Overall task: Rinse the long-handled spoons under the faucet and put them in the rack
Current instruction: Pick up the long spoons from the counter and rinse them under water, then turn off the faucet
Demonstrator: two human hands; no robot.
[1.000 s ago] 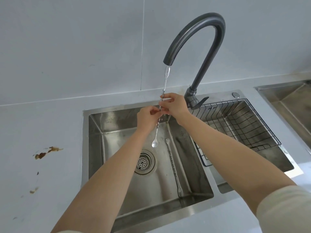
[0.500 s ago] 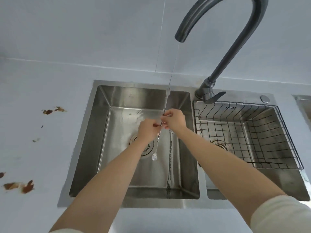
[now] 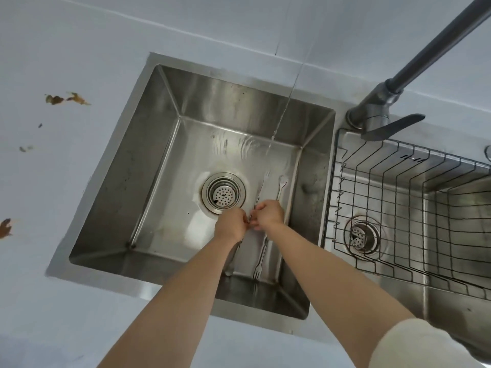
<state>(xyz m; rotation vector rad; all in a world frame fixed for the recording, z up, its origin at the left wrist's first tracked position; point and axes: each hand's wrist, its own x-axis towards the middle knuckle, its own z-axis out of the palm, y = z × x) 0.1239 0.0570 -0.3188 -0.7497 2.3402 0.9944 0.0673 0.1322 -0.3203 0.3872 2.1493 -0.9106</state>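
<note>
Grip: both hands meet low over the left basin; the left hand and right hand each have fingertips curled in, pinching the thin handle of one long-handled spoon near its middle.
Held spoon: it is tilted, its upper tip pointing away towards the back of the basin, its lower end passing under the left wrist; that end is mostly hidden.
Water: a thin water stream falls from the faucet and lands on the basin floor just beyond the spoon's upper tip. Whether it wets the tip, I cannot tell.
Second spoon: the second spoon lies flat on the basin floor just right of the held one, bowl end at the back, forked end near the front wall.
Rack: the wire rack sits in the right basin, with no spoons visible in it.
Step in hand: rinsing the first spoon, by my reading; nothing is racked yet.
Next move: probably bring the handle into the stream, then carry it right, clear of the faucet base, and lay it in the rack.
Also there: a drain strainer left of the hands; brown stains on the counter.
</note>
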